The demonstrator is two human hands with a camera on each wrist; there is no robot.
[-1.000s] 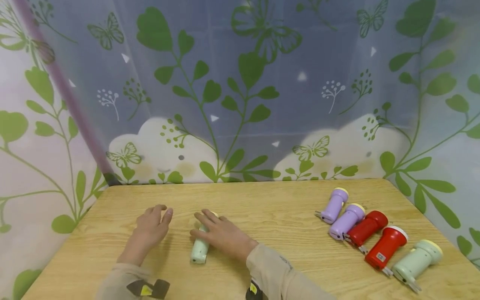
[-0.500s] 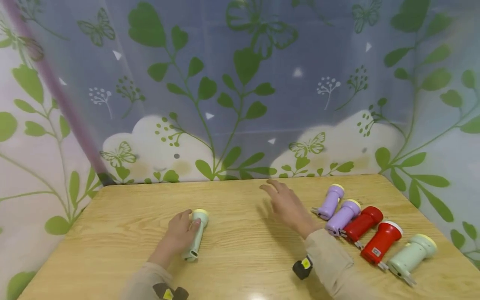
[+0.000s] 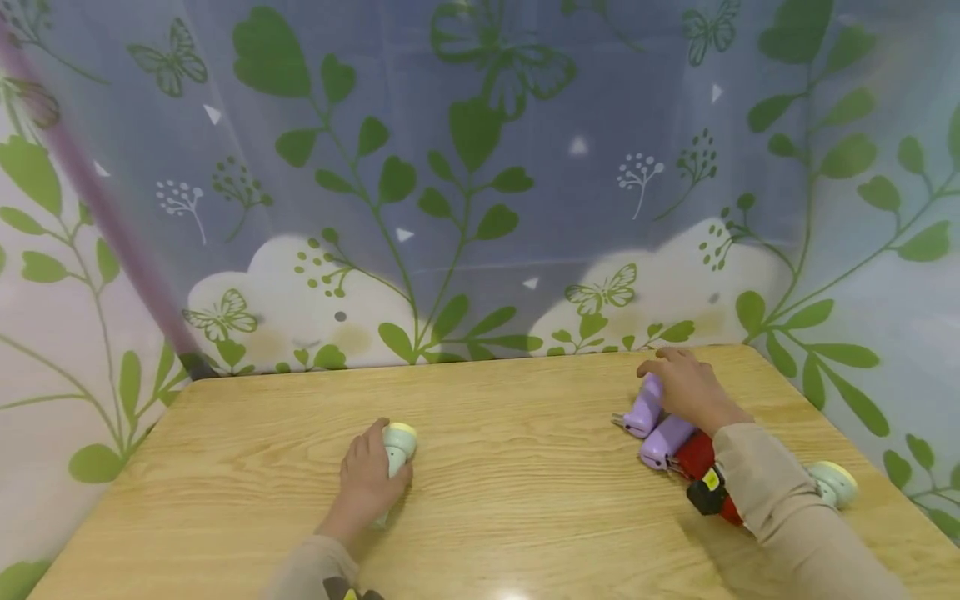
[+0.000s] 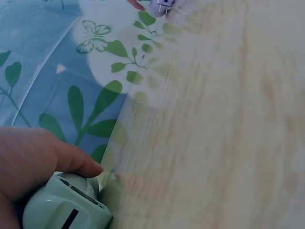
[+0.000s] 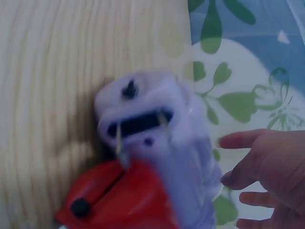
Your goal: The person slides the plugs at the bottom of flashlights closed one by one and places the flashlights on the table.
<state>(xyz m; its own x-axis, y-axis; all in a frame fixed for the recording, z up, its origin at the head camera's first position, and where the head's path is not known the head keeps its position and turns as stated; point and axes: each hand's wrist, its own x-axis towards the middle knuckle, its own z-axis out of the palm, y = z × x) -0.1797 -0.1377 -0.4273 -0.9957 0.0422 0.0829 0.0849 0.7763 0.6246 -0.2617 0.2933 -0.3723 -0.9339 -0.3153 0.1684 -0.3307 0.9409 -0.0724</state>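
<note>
Printed curtain backdrop (image 3: 360,50), blue-grey middle, paler sides, green leaves and butterflies; light wood-grain tabletop (image 3: 510,467) in front. Left to right: beige left sleeve (image 3: 318,567), then left hand (image 3: 367,479), left of center. Left grip: grasping a pale green flashlight (image 3: 400,442), fingers and thumb curled round the body, yellow-rimmed head toward the far edge. Left wrist view shows its slotted tail end up close; can't tell if it's lifted off the wood.

Bare wood between, then the right-side group. Far purple flashlight (image 3: 642,410): lying at far right of tabletop, metal prongs out to the left, head hidden under right hand (image 3: 690,387). Right grip: released, fingers spread and slightly bent in right wrist view, just beside the purple bodies; contact can't be told. Second purple flashlight (image 3: 663,442) just beside the first, nearer the person. Red flashlight (image 3: 695,455) next to it, partly covered by right forearm; more red below the black wrist device (image 3: 707,492) with yellow patch. Right sleeve (image 3: 787,500), beige, crosses over. Last, rightmost: second pale green flashlight (image 3: 834,483), yellow-rimmed head showing, rest mostly behind sleeve.
</note>
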